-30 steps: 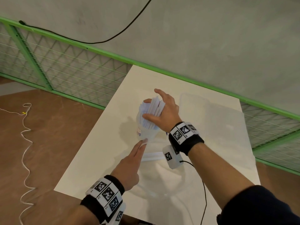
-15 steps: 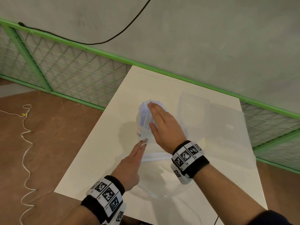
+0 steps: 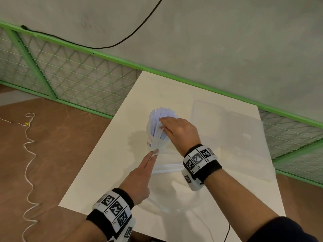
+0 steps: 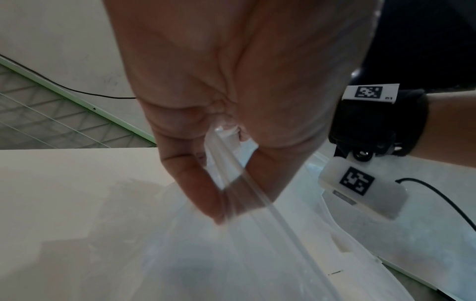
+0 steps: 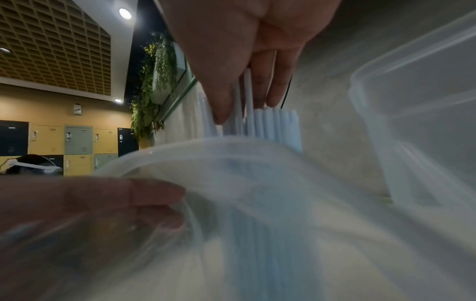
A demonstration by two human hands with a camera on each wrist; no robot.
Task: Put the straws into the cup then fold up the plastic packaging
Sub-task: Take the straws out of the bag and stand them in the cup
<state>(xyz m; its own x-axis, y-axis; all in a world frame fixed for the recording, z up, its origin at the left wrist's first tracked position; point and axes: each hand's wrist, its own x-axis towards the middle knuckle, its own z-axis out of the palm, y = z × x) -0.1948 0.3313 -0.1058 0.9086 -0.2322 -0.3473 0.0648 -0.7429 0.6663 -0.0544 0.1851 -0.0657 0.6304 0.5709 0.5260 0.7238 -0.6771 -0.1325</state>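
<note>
A clear cup (image 3: 157, 144) stands mid-table with a bunch of white straws (image 3: 160, 117) fanned out of its top. My right hand (image 3: 161, 124) is over the cup's right side. Its thumb and fingers pinch a few straws (image 5: 247, 91) near their tops. My left hand (image 3: 154, 152) reaches in from the near side and holds the cup's base between fingertips and thumb. Its fingers (image 5: 144, 195) lie against the cup wall (image 5: 231, 163). The clear plastic packaging (image 3: 174, 203) lies slack on the table under both wrists, its zip strip (image 3: 167, 167) behind the left hand.
A clear lidded plastic container (image 3: 208, 117) sits right of the cup, close to my right hand. The white table (image 3: 104, 172) ends at a left edge with brown floor beyond. A green mesh fence and a grey wall run along the far side.
My right hand went from gripping the bundle to lying flat over it. It has now drawn back right and pinches a few straw tops. The straws sit lower. The left hand stayed put.
</note>
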